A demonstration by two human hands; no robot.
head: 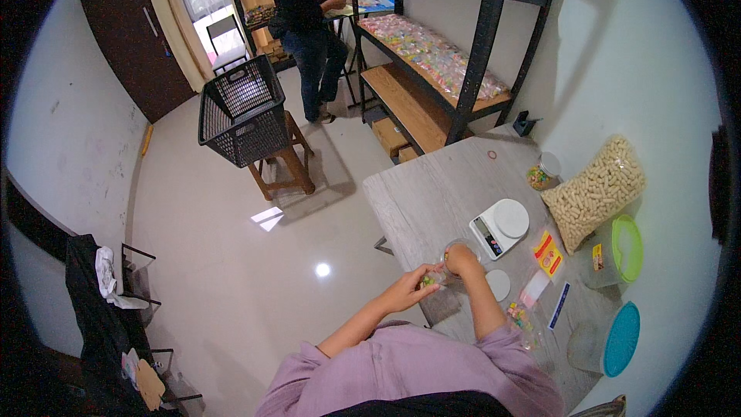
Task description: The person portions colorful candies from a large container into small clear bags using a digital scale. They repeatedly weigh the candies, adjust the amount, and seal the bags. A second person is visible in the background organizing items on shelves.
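My left hand holds a small clear plastic bag with green and other coloured pieces, close to the table's near left edge. Just right of it, my right hand reaches into the mouth of a clear round jar; its fingertips are hidden inside. A white round lid lies flat beside my right wrist. Beyond the jar stands a white digital kitchen scale with a bare round platform. Small bags of colourful pieces lie near my right forearm.
Along the wall stand a big bag of pale puffed snacks, a lidded jar, a green-rimmed tub and a blue-lidded container. Left, a black crate rests on a brown stool. Another person stands beyond, near black shelving.
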